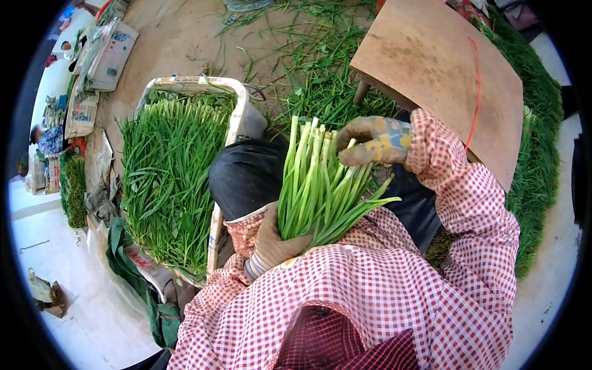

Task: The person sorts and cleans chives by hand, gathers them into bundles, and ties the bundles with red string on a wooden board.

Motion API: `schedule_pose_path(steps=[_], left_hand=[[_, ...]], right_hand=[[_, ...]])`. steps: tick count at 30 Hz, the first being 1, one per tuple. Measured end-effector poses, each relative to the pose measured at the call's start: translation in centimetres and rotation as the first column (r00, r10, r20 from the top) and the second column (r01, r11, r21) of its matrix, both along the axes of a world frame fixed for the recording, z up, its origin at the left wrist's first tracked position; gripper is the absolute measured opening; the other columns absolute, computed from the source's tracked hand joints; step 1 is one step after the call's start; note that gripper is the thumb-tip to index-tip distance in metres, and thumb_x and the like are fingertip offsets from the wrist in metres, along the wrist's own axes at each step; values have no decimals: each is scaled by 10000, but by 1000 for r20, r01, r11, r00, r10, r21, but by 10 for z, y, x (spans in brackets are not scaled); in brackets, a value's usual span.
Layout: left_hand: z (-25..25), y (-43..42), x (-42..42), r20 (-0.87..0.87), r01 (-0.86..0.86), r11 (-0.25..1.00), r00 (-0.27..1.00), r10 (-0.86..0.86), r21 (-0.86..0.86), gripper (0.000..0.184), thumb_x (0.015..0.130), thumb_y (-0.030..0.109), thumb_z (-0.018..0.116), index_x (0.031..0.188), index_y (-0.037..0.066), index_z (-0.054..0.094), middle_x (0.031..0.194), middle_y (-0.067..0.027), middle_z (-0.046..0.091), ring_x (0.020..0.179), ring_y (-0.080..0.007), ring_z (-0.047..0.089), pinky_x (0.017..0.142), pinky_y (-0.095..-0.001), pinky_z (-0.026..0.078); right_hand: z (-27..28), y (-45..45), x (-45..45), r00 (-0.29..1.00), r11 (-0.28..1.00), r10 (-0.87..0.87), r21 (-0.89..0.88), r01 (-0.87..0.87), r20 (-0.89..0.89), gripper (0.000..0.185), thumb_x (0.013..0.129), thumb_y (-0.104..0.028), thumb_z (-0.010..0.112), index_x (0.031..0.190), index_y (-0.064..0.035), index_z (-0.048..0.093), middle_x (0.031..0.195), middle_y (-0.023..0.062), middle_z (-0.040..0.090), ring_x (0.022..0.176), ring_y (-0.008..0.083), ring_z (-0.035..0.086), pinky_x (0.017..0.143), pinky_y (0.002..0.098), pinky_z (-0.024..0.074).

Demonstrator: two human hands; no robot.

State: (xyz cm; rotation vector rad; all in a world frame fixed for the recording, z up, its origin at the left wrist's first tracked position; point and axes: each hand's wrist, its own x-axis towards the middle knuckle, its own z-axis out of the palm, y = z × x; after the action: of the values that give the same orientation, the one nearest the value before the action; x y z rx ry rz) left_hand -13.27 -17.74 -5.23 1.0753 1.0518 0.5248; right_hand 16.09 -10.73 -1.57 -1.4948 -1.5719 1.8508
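Observation:
My left hand (pixel 274 242), in a brownish work glove with a striped cuff, wraps round the lower part of a bunch of garlic chives (pixel 313 185) above my lap. The pale cut ends point up and away from me; green leaves spread to the right. At the bunch's upper right is my right hand (pixel 375 139), in a dirty glove with blue and yellow patches. Its thumb and fingers are closed about the pale end of a stalk (pixel 351 144); the fingertips are partly hidden.
Left of my knee stands a white crate (pixel 239 105) packed with chives (pixel 172 172). A brown board table (pixel 431 68) with a red string (pixel 475 92) is at the right, beside piled greens (pixel 536 160). Loose leaves (pixel 320 74) litter the floor. Another person (pixel 49 139) is far left.

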Motion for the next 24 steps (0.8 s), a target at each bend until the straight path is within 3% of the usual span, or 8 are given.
schedule_pose_path(steps=[3, 5, 6, 15, 18, 20, 22, 24], left_hand=[[5, -1, 3, -63, 5, 999, 998, -3, 34, 752, 613, 47, 752, 1284, 16, 412, 1170, -89, 571, 1065, -187, 552, 954, -337, 422], [7, -2, 4, -13, -53, 998, 999, 52, -28, 757, 611, 53, 770, 1280, 20, 416, 1175, -87, 568, 1063, -188, 551, 950, -336, 425], [1, 0, 1, -13, -55, 998, 998, 55, -29, 757, 611, 53, 770, 1280, 20, 416, 1175, -87, 568, 1063, -188, 551, 950, -336, 425], [-22, 18, -17, 137, 56, 936, 991, -8, -349, 789, 679, 94, 784, 1343, 18, 364, 1242, -102, 531, 1110, -201, 526, 974, -363, 414], [-23, 22, -21, 217, 111, 916, 976, -27, -386, 792, 721, 140, 770, 1371, 17, 335, 1270, -102, 514, 1120, -200, 518, 981, -351, 404], [-15, 29, -19, 230, 141, 901, 972, -48, -409, 790, 736, 170, 763, 1377, 14, 328, 1276, -100, 511, 1126, -197, 514, 988, -345, 396], [-9, 35, -18, 276, 178, 878, 960, -55, -445, 700, 759, 140, 734, 1342, -10, 376, 1238, -98, 538, 1105, -180, 527, 977, -317, 410], [-5, 35, -18, 286, 185, 876, 957, -56, -445, 696, 760, 141, 733, 1340, -8, 381, 1235, -96, 541, 1105, -181, 527, 977, -319, 410]], right_hand=[[-27, 23, -5, 962, 996, 85, -25, -82, 258, 697, 693, -530, 725, 1145, -14, 605, 1103, 168, 620, 1008, 239, 587, 884, 346, 464], [-86, 37, -4, 970, 948, 237, -207, -241, -47, 721, 673, -561, 709, 1151, -31, 607, 1035, 137, 649, 959, 212, 609, 865, 326, 470], [-4, 24, -21, 955, 974, 162, -196, -114, 247, 640, 696, -512, 686, 1141, -57, 620, 979, 98, 667, 917, 181, 618, 834, 310, 475], [-14, 38, -25, 897, 978, 198, -140, -154, 395, 420, 685, -320, 726, 963, -9, 680, 889, 109, 671, 858, 176, 624, 685, 323, 496], [-22, 52, -11, 925, 915, -341, -286, 286, -168, 325, 697, -178, 730, 981, -32, 666, 961, 104, 662, 880, 224, 622, 745, 370, 519], [-12, 74, -2, 833, 860, -510, -128, 494, -212, 216, 797, -207, 648, 928, -36, 653, 908, 100, 656, 859, 220, 630, 738, 386, 529], [-30, 131, 32, 647, 816, -419, 49, 576, -637, 164, 846, -194, 605, 919, -55, 652, 844, 67, 654, 734, 159, 630, 693, 310, 522], [-17, 164, 63, 747, 831, -202, 293, 473, -633, 170, 858, -197, 597, 937, -53, 644, 848, 69, 652, 757, 153, 632, 687, 295, 519]])
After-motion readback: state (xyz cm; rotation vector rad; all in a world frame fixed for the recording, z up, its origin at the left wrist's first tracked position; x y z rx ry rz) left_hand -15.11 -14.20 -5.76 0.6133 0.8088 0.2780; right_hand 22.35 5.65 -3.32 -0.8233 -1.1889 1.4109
